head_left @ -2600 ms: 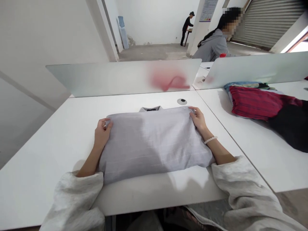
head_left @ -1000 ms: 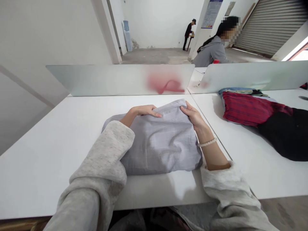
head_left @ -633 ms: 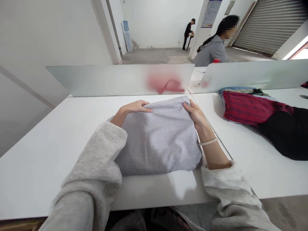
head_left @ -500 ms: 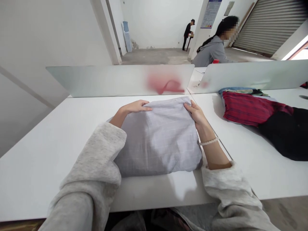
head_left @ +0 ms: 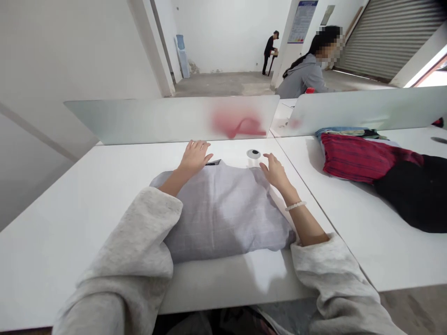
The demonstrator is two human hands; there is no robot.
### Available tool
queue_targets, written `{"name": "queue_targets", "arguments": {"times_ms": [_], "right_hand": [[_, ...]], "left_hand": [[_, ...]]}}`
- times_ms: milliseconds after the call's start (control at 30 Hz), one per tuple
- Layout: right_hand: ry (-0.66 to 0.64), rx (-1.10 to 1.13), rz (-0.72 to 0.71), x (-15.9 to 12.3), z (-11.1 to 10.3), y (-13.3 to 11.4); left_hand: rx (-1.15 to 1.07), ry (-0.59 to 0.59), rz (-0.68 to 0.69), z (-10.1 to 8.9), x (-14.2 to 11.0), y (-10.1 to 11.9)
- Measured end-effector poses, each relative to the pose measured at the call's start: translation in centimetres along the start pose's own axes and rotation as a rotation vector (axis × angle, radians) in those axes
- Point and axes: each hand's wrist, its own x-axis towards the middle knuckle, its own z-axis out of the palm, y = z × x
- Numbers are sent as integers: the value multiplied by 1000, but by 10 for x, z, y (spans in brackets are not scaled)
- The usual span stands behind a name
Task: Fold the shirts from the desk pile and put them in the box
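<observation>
A folded light grey shirt (head_left: 223,214) lies flat on the white table (head_left: 70,223) in front of me. My left hand (head_left: 194,156) rests at the shirt's far edge near its collar, fingers stretched out flat, holding nothing. Over the shirt's far right corner is my right hand (head_left: 274,170), fingers loosely spread and empty. A white bead bracelet (head_left: 295,205) sits on my right wrist. Both arms wear pale grey sleeves.
A frosted divider (head_left: 167,118) stands along the table's far edge, with a round cable hole (head_left: 253,153) just before it. On the adjoining table to the right lie a red striped garment (head_left: 359,156) and a black one (head_left: 415,190). Beyond the divider, a person in grey (head_left: 302,77) sits; another stands far back.
Both hands have let go of the shirt's far edge and now lie open. The raised fold has been laid down flat, and the cable hole shows again.
</observation>
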Motion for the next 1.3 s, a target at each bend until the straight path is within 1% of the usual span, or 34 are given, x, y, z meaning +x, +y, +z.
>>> {"name": "queue_targets", "arguments": {"times_ms": [100,133,200,300,400,467,533,567,633,700,767,833,900,967,1000,1067,1100,1167,1233,1300], "right_hand": [[-108,-64,-207,-6,16,-16],[-150,-79,-255,-9,23,-20],[-237,-130,-294,-16,38,-24],[-322,-251,-315,-25,57,-19],[-306,-353,-339,-30,66,-11],[-276,-388,-331,-30,69,-7],[-235,-423,-303,-28,69,-5],[-210,-445,-280,-27,68,-4],[-156,-490,-235,-25,63,-2],[-117,-531,-222,-27,52,-3],[-128,-555,-259,-38,36,-10],[-173,-548,-356,-63,20,-25],[-209,-510,-519,-101,9,-47],[-212,-465,-695,-145,7,-70],[-210,-457,-749,-165,10,-79],[-198,-463,-793,-197,18,-86],[-189,-473,-788,-208,22,-84],[-172,-496,-743,-221,25,-69],[-140,-522,-641,-225,20,-45],[-105,-551,-502,-226,8,-24]], "left_hand": [[96,20,151,-24,-28,14],[125,8,178,-35,-41,17],[177,-37,200,-55,-69,22],[217,-110,166,-83,-122,20],[214,-160,60,-100,-188,13],[205,-174,-34,-101,-237,9],[202,-159,-146,-94,-286,8],[195,-133,-202,-89,-308,10],[174,-62,-307,-75,-344,15],[161,13,-378,-63,-368,22],[181,74,-401,-54,-376,28],[229,105,-347,-49,-371,33],[270,99,-232,-47,-352,40],[279,57,-113,-45,-326,49],[269,24,-69,-43,-312,55],[242,-47,-25,-37,-290,66],[228,-82,-29,-33,-283,69],[206,-131,-74,-25,-281,68],[191,-159,-145,-21,-291,57],[182,-173,-216,-22,-304,39]]}}
